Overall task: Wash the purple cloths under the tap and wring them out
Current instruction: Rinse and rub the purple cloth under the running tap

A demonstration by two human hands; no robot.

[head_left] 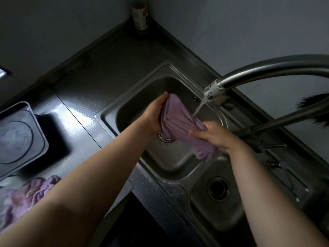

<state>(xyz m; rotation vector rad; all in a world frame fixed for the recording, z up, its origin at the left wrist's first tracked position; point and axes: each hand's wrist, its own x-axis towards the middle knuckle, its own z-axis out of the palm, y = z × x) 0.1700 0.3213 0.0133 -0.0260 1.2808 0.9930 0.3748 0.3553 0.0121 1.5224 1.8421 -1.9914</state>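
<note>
A purple cloth (179, 122) is stretched between my hands over the larger sink basin (142, 90). My left hand (153, 116) grips its far end and my right hand (211, 134) is closed around its bunched near part, with a tail hanging below. The curved steel tap (249, 75) runs, and its stream (199, 106) lands on the cloth just beside my right hand. More purple cloths (30, 195) lie crumpled on the counter at the lower left.
A small second basin (199, 198) with an open drain lies to the lower right. A dark square tray (19, 138) sits on the steel counter at the left. A bottle (140, 15) stands in the back corner. The tap's handle (277, 146) juts out at the right.
</note>
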